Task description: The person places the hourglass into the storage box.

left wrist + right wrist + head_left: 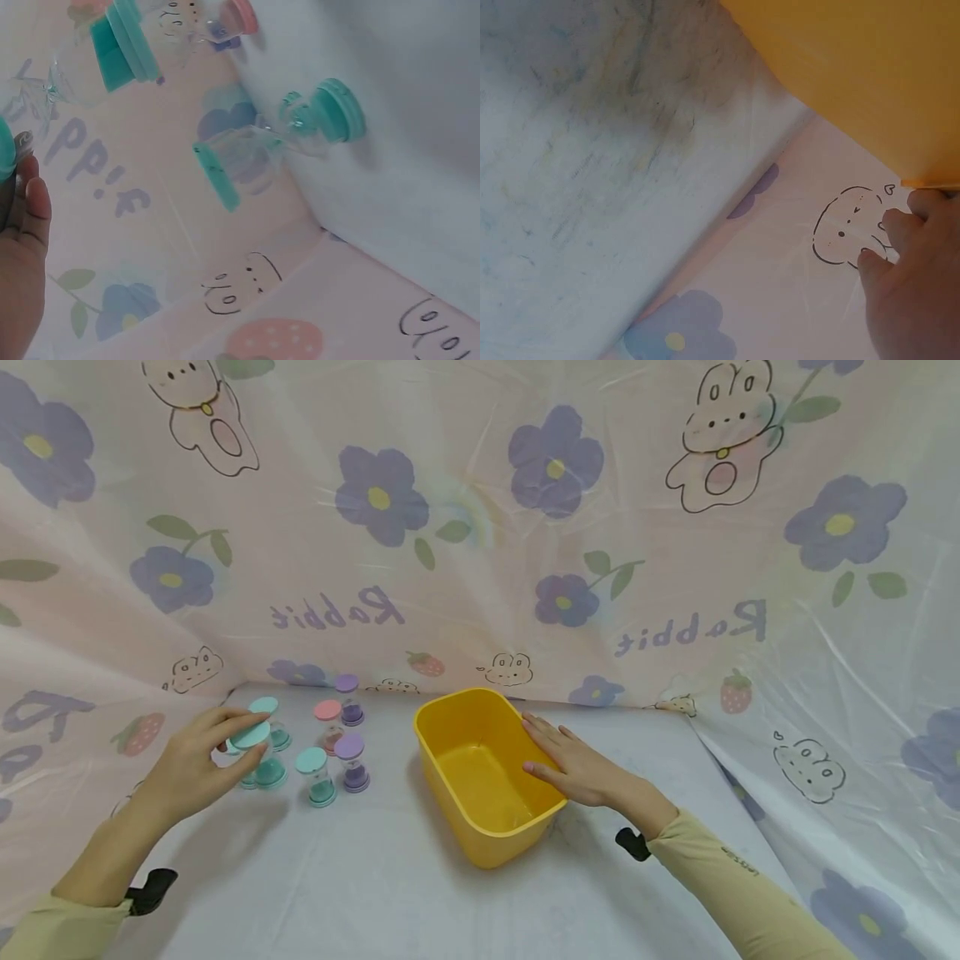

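Observation:
My left hand (197,758) pinches the teal top cap of a sand timer (270,772) between thumb and fingers. In the left wrist view that timer (124,45) shows its clear waist and teal base. Another teal timer (281,735) stands just behind, and one more is mostly hidden by the hand. To the right are a teal timer (321,789), a pink timer (330,727) and two purple timers, one near (356,777) and one far (349,700). My right hand (581,764) rests with extended fingers on the right rim of a yellow bin (480,839), thumb over its inside.
The bin stands mid-table on a white cloth (360,885), with no object visible inside. A printed curtain (465,552) with flowers and rabbits hangs behind and along both sides of the table.

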The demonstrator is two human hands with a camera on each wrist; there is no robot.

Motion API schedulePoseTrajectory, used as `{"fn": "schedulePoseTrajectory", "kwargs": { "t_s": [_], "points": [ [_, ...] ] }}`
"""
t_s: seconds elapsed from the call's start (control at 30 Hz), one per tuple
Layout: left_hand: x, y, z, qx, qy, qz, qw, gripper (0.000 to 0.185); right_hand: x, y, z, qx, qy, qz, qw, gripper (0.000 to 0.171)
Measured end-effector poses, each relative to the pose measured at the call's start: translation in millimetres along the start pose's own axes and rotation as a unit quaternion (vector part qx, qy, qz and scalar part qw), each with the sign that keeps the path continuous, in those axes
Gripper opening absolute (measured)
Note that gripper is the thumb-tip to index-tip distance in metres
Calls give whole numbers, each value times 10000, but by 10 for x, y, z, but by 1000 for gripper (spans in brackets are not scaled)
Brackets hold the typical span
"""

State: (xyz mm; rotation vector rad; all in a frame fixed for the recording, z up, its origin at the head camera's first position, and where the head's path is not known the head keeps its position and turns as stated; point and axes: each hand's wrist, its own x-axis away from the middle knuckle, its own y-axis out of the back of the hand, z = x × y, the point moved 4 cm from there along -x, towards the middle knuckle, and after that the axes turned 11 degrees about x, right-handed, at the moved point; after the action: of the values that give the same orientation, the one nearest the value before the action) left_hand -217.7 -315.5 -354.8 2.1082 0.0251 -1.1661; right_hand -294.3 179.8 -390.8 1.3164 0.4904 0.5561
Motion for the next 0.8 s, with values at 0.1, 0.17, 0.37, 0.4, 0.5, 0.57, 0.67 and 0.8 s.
{"fn": "schedulePoseTrajectory", "kwargs": {
  "t_s": [0.1,0.17,0.37,0.4,0.5,0.57,0.67,0.8],
  "points": [
    [-108,-22,-41,-76,151,32,9999,50,5,-5,-13,-7,4,-15,10000,77],
    [-176,-42,-71,-122,219,52,9997,51,7,-10,-21,-5,14,-34,10000,77],
    [-395,-126,-138,108,-229,37,9997,50,7,-21,-31,-36,25,-49,10000,77],
    [-431,-144,-150,156,-304,47,9994,50,7,-21,-29,-40,25,-43,10000,77],
    [-534,-205,-197,166,-340,106,9992,49,10,-15,-23,-55,26,-37,10000,77],
    [-601,-247,-229,174,-333,128,9992,49,12,-9,-15,-66,37,-28,10000,77],
    [-698,-319,-264,192,-371,143,9990,49,15,-1,-8,-85,33,-6,10000,77],
    [-823,-419,-309,384,-413,194,9982,49,12,2,-3,-75,20,33,10000,78]
  ]
}}
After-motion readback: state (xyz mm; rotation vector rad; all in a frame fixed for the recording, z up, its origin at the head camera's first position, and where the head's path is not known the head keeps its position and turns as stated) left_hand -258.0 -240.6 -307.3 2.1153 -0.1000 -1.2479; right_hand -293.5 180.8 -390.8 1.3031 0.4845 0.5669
